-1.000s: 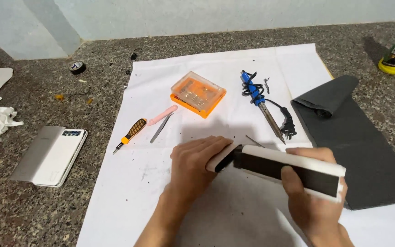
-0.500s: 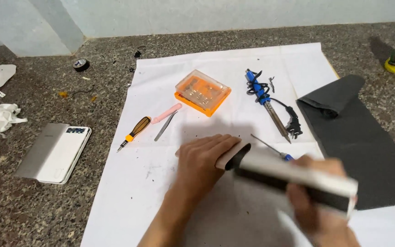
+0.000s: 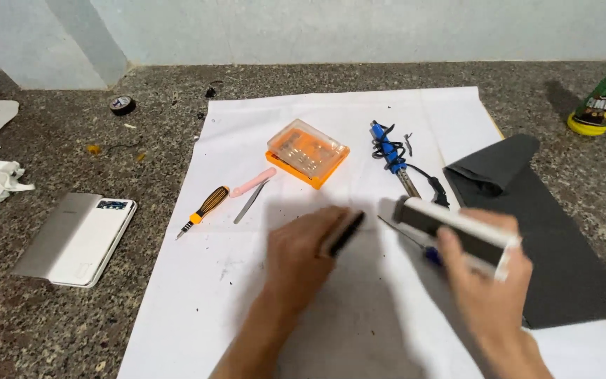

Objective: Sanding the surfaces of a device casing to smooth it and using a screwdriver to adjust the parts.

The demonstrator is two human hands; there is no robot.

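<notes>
My right hand [image 3: 487, 291] grips a long white device with a black face [image 3: 450, 228] and holds it tilted above the white paper sheet [image 3: 303, 126]. My left hand [image 3: 301, 261] rests on the sheet and holds a thin dark strip-like piece [image 3: 346, 233] in its fingertips. A gap separates that piece from the device's left end. Both hands are motion-blurred. A thin tool with a blue handle [image 3: 426, 251] lies on the paper, partly under my right hand.
On the sheet lie an orange bit case [image 3: 308, 152], a blue soldering iron [image 3: 391, 154], a black-and-orange screwdriver [image 3: 205, 209], a pink pry tool [image 3: 252, 182] and tweezers [image 3: 250, 202]. A dark cloth [image 3: 555, 238] lies right, a green bottle [image 3: 604, 102] beyond. A phone in a flip case [image 3: 78, 238] sits left.
The dark piece in my left hand has come away from the device's end. My right hand has drawn the device off to the right, opening a gap between them.
</notes>
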